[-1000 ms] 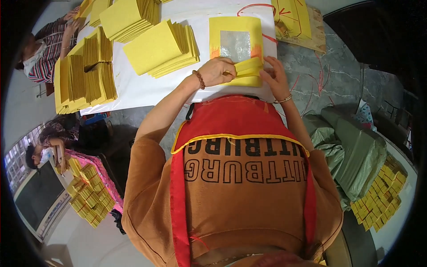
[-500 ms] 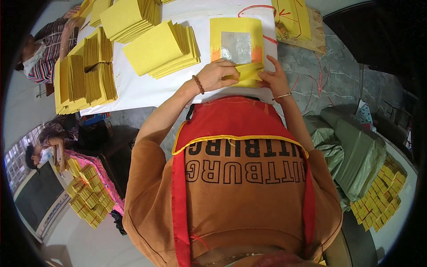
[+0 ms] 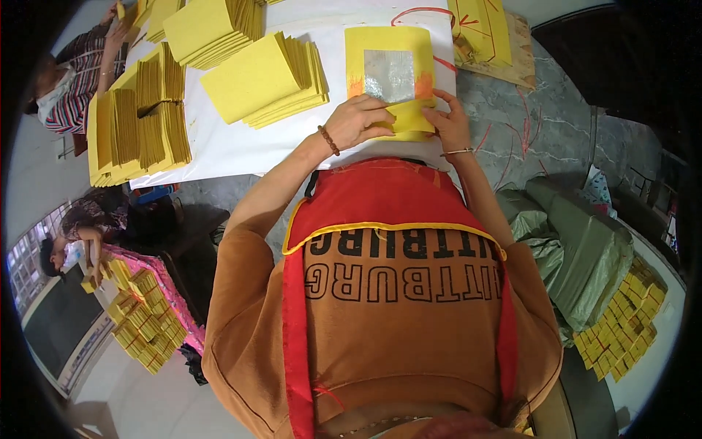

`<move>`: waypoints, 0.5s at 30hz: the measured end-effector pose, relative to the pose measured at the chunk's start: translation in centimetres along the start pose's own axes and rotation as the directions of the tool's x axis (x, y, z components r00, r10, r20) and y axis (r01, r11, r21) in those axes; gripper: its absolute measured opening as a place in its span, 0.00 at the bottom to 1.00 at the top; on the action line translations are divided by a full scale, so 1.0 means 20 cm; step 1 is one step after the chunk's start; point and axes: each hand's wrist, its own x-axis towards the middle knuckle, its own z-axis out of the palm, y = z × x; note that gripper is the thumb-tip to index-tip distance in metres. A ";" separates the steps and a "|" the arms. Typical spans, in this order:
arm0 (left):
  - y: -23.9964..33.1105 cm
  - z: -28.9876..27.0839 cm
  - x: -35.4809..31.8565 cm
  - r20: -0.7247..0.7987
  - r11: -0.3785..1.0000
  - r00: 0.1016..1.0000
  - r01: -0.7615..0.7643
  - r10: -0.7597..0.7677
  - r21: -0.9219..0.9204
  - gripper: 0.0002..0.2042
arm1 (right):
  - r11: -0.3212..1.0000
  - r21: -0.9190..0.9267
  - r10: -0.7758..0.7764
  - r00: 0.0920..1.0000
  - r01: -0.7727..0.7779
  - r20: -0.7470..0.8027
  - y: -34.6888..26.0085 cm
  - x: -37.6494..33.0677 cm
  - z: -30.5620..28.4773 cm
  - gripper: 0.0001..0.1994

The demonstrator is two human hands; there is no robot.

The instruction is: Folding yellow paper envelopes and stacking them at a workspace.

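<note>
A yellow paper sheet (image 3: 390,39) lies on the white-covered table (image 3: 303,150) in front of me, with a silver foil rectangle (image 3: 389,73) in its middle and orange patches at both sides. The sheet's near part is partly turned up and bent over the foil's lower edge. My left hand (image 3: 358,122) has its fingertips on the left end of this bent flap, with a beaded bracelet on the wrist. At the flap's right end, my right hand (image 3: 453,123) pinches the paper between thumb and fingers.
Left of the sheet lies a fanned stack of folded yellow papers (image 3: 256,84), with another stack (image 3: 208,33) behind it. More bundles (image 3: 139,117) fill the table's left end, beside a person in stripes (image 3: 77,91). Red string (image 3: 420,10) and a yellow bundle (image 3: 482,33) are far right.
The flap lies flatter against the sheet. My right hand has shifted slightly left, its raised index finger coming down to the paper. My left fingers have moved slightly along the flap.
</note>
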 end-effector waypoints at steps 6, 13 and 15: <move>-0.01 0.00 0.00 0.043 1.000 0.999 0.017 -0.016 -0.006 0.08 | 0.999 0.035 0.006 0.999 -0.004 -0.053 0.04 0.03 0.02 0.22; 0.03 -0.01 0.02 -0.083 1.000 0.996 -0.024 0.023 -0.008 0.06 | 0.526 -0.679 -0.601 0.789 0.513 0.130 0.05 0.04 -0.13 0.23; 0.02 -0.01 0.03 -0.031 0.996 0.997 -0.063 0.066 0.067 0.07 | 0.445 -0.640 -0.678 0.703 0.626 0.216 0.00 0.05 -0.07 0.24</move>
